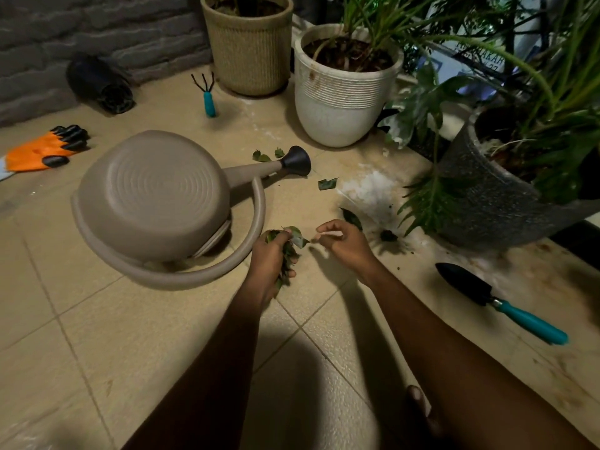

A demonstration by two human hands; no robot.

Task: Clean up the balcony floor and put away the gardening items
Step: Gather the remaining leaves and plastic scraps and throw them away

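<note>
A balcony floor (97,336) of beige square tiles, seen from above by a person crouching. A grey brick wall (81,30) closes the far left edge. Three plant pots line the far and right edges. The widest stretch of bare tile is in the near left foreground.

One taupe watering can (156,196) lies tipped on its side at centre left, its ribbed base facing up and its black-tipped spout pointing right. Of the three pots, a dark speckled pot (493,203) stands at right, a white ribbed pot (337,105) at far centre, and a woven beige pot (250,50) behind it, all planted.

One black roll (100,82) lies against the wall. One pair of orange gloves (42,151) with black claw tips lies at far left. One black trowel (496,302) with a teal handle lies at right. One small hand rake (207,95) with a teal handle lies near the woven pot.

The left hand (269,264) grips a bunch of green leaves (289,251) just right of the can's handle. The right hand (347,245) is beside it, fingers curled; whether it pinches anything cannot be told. At least four loose leaves (327,183) remain on the tiles between the spout and the hands.
</note>
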